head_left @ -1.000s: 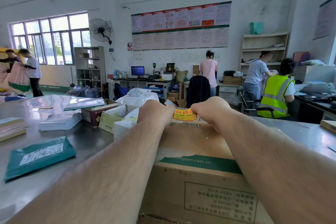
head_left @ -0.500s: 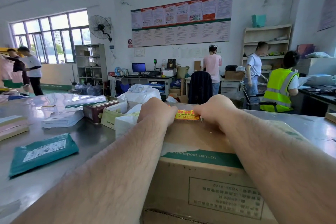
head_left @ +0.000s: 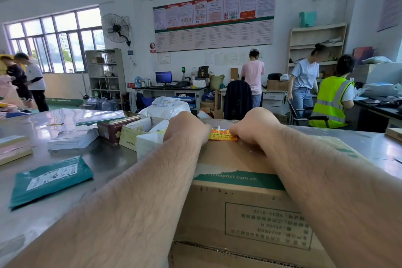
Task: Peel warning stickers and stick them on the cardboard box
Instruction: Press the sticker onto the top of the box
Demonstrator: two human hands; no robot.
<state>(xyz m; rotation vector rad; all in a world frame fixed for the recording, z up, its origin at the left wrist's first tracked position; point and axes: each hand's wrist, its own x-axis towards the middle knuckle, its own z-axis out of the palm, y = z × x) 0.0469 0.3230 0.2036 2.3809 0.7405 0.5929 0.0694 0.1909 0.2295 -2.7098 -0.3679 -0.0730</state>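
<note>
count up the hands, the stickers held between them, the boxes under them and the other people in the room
hands: 2, left hand and right hand
warning sticker: 1
cardboard box: 1
other people: 5, in a black top, white top, pink top, pale blue top, yellow vest
total: 9

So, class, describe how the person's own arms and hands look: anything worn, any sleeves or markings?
The left forearm and right forearm are bare and hairy, no sleeve in view. The left hand and right hand wear no gloves; no watch, bracelet or marking shows on either wrist.
</note>
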